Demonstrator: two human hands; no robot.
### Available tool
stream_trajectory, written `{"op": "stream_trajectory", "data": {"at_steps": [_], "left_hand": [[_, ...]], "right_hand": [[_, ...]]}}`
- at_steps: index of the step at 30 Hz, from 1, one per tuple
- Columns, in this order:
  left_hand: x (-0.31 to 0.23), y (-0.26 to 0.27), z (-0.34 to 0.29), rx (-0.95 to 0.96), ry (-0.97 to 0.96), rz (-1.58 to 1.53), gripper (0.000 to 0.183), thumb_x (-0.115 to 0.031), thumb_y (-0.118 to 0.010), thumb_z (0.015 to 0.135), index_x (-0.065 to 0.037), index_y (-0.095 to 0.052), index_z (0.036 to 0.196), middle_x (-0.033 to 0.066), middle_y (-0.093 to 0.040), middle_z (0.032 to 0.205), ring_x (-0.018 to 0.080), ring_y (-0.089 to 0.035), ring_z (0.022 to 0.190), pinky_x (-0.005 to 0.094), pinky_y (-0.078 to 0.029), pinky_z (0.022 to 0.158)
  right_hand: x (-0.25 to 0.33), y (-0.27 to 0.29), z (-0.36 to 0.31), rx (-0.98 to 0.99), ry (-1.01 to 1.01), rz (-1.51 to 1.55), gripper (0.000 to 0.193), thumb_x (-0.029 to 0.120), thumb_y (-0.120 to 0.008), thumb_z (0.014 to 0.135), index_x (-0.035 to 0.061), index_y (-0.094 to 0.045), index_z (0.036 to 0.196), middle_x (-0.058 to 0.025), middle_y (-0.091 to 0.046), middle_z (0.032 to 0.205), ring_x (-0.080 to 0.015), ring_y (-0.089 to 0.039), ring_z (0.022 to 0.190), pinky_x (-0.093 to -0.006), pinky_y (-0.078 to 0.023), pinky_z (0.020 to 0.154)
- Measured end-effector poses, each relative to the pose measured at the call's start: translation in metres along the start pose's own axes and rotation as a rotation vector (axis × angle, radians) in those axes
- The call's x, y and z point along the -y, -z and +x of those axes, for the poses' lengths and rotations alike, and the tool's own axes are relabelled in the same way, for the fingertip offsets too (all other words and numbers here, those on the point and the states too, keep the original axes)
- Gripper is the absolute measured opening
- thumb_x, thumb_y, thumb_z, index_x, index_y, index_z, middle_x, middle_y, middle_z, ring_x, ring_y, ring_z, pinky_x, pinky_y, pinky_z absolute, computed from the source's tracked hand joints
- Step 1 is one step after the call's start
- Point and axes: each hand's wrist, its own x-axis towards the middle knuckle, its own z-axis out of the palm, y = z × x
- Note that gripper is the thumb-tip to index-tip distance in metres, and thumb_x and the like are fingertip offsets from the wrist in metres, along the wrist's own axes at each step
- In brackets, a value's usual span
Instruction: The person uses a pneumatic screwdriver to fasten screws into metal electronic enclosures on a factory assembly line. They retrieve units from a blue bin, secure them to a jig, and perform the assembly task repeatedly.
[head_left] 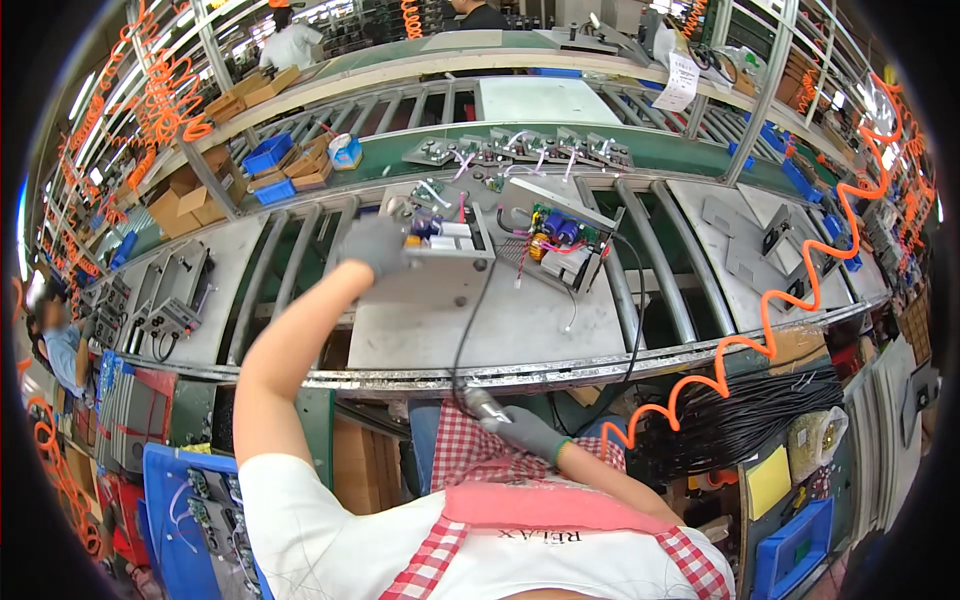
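Observation:
My left hand (372, 247), in a grey glove and blurred, grips the left end of an open grey metal case (450, 272). Circuit parts and white blocks show inside the case, which sits on a pale board (490, 335) over the rollers. Low in front of my body, my right hand (532, 432), also gloved, is closed around a silver cylindrical hand tool (486, 407). A black cord runs close by the tool's tip. Just right of the first case, a second open case (560, 240) stands tilted, with blue capacitors, a copper coil and loose wires exposed.
An orange coiled hose (770, 345) sweeps down from the upper right toward my right wrist. Several circuit boards (520, 148) line the far ledge. More metal cases (175, 290) stand at the left. Black cables (750, 420) and a blue bin (795, 550) lie at lower right.

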Motion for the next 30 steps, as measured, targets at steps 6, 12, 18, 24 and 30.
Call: {"op": "stream_trajectory", "data": {"at_steps": [6, 12, 18, 24, 30], "left_hand": [[-0.076, -0.020, 0.066, 0.008, -0.184, 0.360, 0.019, -0.015, -0.064, 0.079, -0.011, -0.072, 0.096, 0.0084, -0.071, 0.096, 0.0260, -0.068, 0.087, 0.0433, -0.050, 0.064], [-0.104, -0.042, 0.055, 0.038, -0.384, 0.326, 0.024, -0.025, -0.054, 0.086, -0.010, -0.073, 0.091, 0.0083, -0.071, 0.092, 0.0275, -0.067, 0.085, 0.0455, -0.048, 0.065], [-0.152, -0.065, 0.070, 0.217, 0.019, -0.629, 0.047, -0.049, -0.050, 0.087, -0.008, -0.069, 0.098, 0.0100, -0.069, 0.095, 0.0252, -0.066, 0.087, 0.0467, -0.048, 0.072], [-0.209, -0.224, 0.171, 0.990, 0.356, -2.235, 0.041, -0.051, -0.043, 0.091, -0.016, -0.056, 0.074, -0.0015, -0.046, 0.054, 0.0181, -0.046, 0.048, 0.0344, -0.037, 0.045], [-0.235, -0.173, 0.167, 0.620, 0.707, -2.213, 0.032, -0.041, -0.047, 0.089, -0.020, -0.044, 0.066, -0.0045, -0.031, 0.047, 0.0127, -0.026, 0.036, 0.0301, -0.019, 0.035]], "right_hand": [[0.018, -0.028, 0.032, 0.138, 0.063, -0.056, 0.059, 0.057, -0.066, 0.078, 0.0025, -0.055, 0.099, 0.0007, -0.051, 0.068, -0.0077, -0.046, 0.054, -0.0242, -0.038, 0.048], [-0.020, 0.010, 0.006, 0.063, 0.079, 0.121, 0.053, 0.050, -0.067, 0.080, 0.0032, -0.053, 0.102, -0.0009, -0.054, 0.071, -0.0085, -0.051, 0.057, -0.0237, -0.043, 0.049], [-0.067, 0.053, -0.069, -0.264, -0.077, 0.414, 0.035, 0.032, -0.060, 0.088, 0.0032, -0.051, 0.105, -0.0014, -0.052, 0.066, -0.0108, -0.053, 0.049, -0.0247, -0.043, 0.042], [-0.137, 0.073, -0.118, -0.547, -0.056, 0.290, 0.027, 0.026, -0.055, 0.088, 0.0026, -0.055, 0.101, -0.0026, -0.053, 0.065, -0.0101, -0.046, 0.043, -0.0246, -0.034, 0.038], [-0.156, 0.057, -0.114, -0.636, 0.008, 0.535, 0.038, 0.026, -0.058, 0.088, -0.0005, -0.057, 0.115, -0.0033, -0.060, 0.095, -0.0104, -0.055, 0.085, -0.0253, -0.044, 0.078]]}}
